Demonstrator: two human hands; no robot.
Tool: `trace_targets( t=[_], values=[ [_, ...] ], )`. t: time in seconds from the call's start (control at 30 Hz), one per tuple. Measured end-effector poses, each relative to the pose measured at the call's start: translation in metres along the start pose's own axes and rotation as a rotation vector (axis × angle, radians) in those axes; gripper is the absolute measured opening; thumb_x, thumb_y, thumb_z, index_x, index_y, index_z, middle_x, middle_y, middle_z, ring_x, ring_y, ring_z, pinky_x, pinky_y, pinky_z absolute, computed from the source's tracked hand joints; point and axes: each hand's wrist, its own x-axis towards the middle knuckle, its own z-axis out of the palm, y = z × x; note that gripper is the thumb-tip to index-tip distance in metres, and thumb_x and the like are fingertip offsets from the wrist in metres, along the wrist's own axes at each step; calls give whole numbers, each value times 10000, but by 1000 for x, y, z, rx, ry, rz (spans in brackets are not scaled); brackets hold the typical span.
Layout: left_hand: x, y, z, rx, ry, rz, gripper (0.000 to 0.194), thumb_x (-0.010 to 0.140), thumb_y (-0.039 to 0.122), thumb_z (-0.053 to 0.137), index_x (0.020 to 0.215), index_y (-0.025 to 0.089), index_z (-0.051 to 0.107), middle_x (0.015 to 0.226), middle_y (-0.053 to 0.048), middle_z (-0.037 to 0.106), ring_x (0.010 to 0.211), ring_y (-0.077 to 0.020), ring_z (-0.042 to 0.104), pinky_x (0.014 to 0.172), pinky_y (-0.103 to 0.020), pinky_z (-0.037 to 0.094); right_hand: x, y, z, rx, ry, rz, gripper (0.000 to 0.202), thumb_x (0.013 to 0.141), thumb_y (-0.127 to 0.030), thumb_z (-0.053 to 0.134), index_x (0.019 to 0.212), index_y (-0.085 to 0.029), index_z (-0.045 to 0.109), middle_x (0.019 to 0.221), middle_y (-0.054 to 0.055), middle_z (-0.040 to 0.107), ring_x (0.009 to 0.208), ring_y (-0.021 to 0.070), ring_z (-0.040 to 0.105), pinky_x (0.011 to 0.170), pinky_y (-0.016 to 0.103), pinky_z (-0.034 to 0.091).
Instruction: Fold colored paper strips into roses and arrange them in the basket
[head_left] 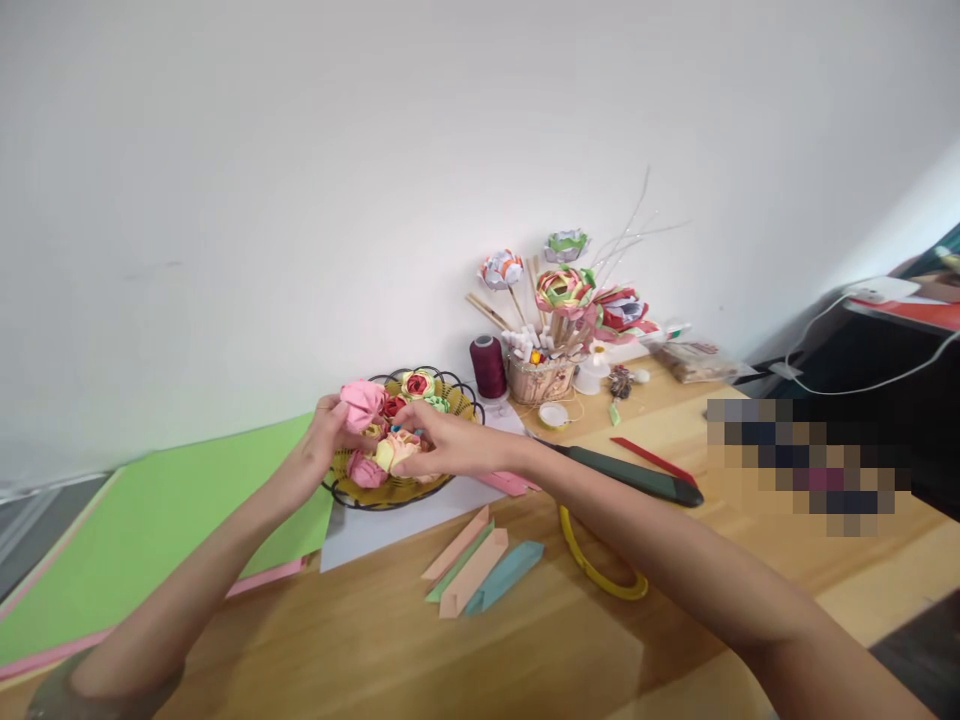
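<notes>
Near the far edge of the wooden surface point(360, 650), paper flowers point(418, 385) are gathered in a basket point(396, 493). A pink flower point(362, 403) is pinched by the left hand point(321, 440); the right hand point(454, 440) is curved around a cream flower point(394, 453), its grip unclear. Petals could be creased by hard squeezing, or neighbours dragged out by snagging.

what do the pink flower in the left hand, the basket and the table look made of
Pink flower in the left hand: likely matte paper, from its creased folds.
Basket: yellowish-brown with dark looped edging; woven plastic or dyed wicker, I can't tell which.
Table: wood or wood-look laminate, with visible grain and slight sheen.
</notes>
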Motion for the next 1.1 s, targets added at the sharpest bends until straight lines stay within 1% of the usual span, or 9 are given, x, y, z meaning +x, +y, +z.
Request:
trace_targets(
  t=[0.1,0.2,0.33,0.53,0.67,0.8,0.9,1.0,1.1],
  values=[
    [0,-4,-1,39,-49,13,500,758,619,449,1022,194,441,915,-50,606,819,-242,612,729,-361,467,-2,1,1,-18,1,-26,496,757,-412,590,1155,-194,391,1153,69,522,948,186,541,771,294,427],
    [-2,-1,-5,104,-74,47,447,814,609,356,997,202,389,933,-34,578,757,-207,628,793,-386,448,-3,0,2,-56,-16,-57,469,794,-413,544,1173,-193,377,1122,66,534,902,172,557,737,280,432],
    [-9,5,-12,178,-116,95,379,874,541,265,1027,198,320,839,-22,578,759,-207,639,873,-419,391,1,-4,1,-173,-39,-61,448,802,-368,516,1181,-167,388,968,62,578,798,183,555,669,288,418],
    [-13,2,-22,254,-53,198,338,895,491,251,1058,199,301,866,-19,569,847,-198,614,923,-410,332,11,-17,9,-414,-37,-5,355,749,-327,555,1056,-164,484,843,62,606,712,206,553,579,274,370],
    [-14,0,-25,280,-9,236,324,897,476,253,1044,196,323,913,-31,559,870,-187,603,943,-392,321,16,-26,21,-563,-21,34,348,743,-323,575,1038,-152,503,912,119,631,791,269,585,583,291,361],
    [-17,0,-25,266,-23,226,307,900,465,254,1032,195,316,890,-35,559,861,-183,598,895,-363,370,20,-28,26,-648,-28,30,347,755,-312,577,1041,-126,515,998,166,629,874,312,593,615,307,369],
    [-19,-2,-25,273,-6,235,314,896,470,267,1023,189,330,937,-47,534,891,-184,576,876,-349,386,21,-24,22,-663,-52,-15,321,776,-339,552,1033,-149,522,955,125,648,838,268,600,619,290,377],
    [-20,-4,-28,282,32,281,314,896,467,281,1020,185,345,1000,-56,501,966,-186,531,901,-345,369,20,-17,17,-671,-77,-49,238,809,-342,501,984,-187,540,829,59,659,716,203,598,586,265,376],
    [-22,-7,-30,247,11,300,302,902,462,279,1021,191,334,920,-37,527,906,-178,541,890,-353,374,19,-14,17,-712,-62,-30,251,827,-331,482,1013,-175,546,822,76,659,720,214,603,581,274,381]
  ],
)
